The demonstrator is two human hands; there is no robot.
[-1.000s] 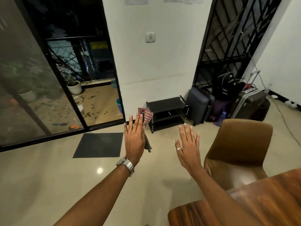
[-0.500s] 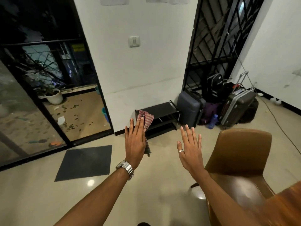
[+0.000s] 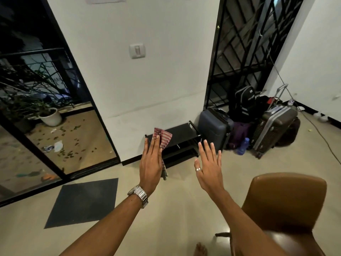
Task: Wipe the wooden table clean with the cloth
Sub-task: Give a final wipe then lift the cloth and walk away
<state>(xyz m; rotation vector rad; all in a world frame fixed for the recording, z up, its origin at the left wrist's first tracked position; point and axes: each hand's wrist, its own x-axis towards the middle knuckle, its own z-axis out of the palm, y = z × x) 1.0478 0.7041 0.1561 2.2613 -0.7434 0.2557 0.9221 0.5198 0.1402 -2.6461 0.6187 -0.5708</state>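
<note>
Both my arms are stretched out in front of me above the floor. My left hand (image 3: 151, 163) wears a silver watch and has its fingers straight, back of the hand toward me. A red-and-white striped cloth (image 3: 165, 138) is held against its palm, sticking out above the fingertips and hanging below the palm. My right hand (image 3: 209, 167), with a ring, is raised beside it, fingers spread, holding nothing. The wooden table is out of view.
A brown chair (image 3: 287, 200) stands at the lower right. A black shoe rack (image 3: 182, 133), a blue suitcase (image 3: 214, 128) and a dark suitcase (image 3: 273, 126) line the far wall. A dark mat (image 3: 83, 202) lies by the sliding glass door (image 3: 103, 126). My bare foot (image 3: 200, 249) shows below.
The view has swung left and up, so the wooden table has slid out at the lower right. Both hands keep the same raised pose, the cloth still in the left.
</note>
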